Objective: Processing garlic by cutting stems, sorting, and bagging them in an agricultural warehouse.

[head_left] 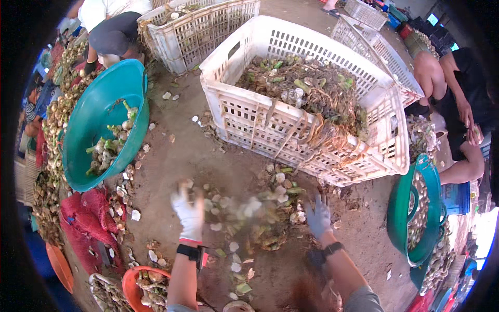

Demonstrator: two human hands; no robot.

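My left hand (188, 214), in a white glove, is at the left side of a loose heap of garlic trimmings (249, 210) on the dirt floor. Its fingers look spread, though motion blurs them. At the heap's right edge my right hand (318, 216), in a bluish-grey glove, has its fingers stretched out, with nothing visible in it. White root discs, green stem bits and what look like pale bulbs make up the heap; its middle is smeared by motion. Black bands circle both wrists.
A large white crate (312, 47) of uncleaned garlic stands ahead. Left are a teal basin (78, 130) with a few bulbs, a red mesh sack (86, 223) and an orange bowl (132, 291). A green basin (400, 218) of garlic is right. Other people sit at both sides.
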